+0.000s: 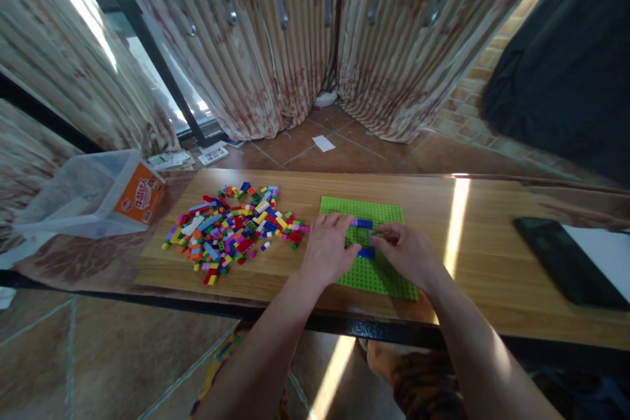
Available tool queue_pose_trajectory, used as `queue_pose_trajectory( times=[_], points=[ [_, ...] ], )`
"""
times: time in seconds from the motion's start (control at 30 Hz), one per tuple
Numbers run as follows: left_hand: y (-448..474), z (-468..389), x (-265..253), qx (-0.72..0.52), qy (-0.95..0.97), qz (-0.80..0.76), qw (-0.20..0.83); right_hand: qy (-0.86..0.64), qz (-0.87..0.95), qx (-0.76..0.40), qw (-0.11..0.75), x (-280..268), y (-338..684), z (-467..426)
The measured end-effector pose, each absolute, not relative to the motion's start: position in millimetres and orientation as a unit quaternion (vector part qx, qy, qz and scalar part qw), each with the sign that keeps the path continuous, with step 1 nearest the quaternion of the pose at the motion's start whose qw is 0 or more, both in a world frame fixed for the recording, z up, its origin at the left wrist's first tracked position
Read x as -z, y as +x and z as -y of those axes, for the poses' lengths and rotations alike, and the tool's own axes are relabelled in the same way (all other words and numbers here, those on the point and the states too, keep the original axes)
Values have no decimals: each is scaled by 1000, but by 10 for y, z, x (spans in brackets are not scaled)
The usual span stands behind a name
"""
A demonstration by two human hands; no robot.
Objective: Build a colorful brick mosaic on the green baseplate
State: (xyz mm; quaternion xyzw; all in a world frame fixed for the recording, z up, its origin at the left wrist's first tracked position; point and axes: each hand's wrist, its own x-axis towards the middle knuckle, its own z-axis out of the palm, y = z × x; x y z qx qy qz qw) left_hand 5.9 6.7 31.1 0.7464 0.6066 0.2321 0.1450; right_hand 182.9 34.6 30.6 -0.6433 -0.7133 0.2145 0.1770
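A green studded baseplate [394,283] lies on the wooden board, with a blue brick [365,224] and a second blue brick [366,253] on it. Something small and light purple shows at the left end of the upper blue brick. My left hand [327,246] rests over the plate's left side, thumb apart from the fingers, its fingertips near the upper brick. Between the two blue bricks, my right hand [403,249] pinches a small greyish brick [371,237] with thumb and forefinger. The fingers partly cover that brick.
A loose pile of many-coloured bricks [231,230] spreads over the board's left part. Beyond it stands a clear plastic bin [83,187] with an orange label. At the right lie a dark flat device [566,262] and white paper [603,252]. Curtains hang behind.
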Motion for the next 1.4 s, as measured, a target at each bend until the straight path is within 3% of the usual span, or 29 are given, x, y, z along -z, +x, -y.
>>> queue_pose_trajectory(
  times=[1.4],
  points=[
    [254, -51, -189, -186, 777, -598, 65, -646, 700, -242, 184, -289, 1786, -434]
  ],
)
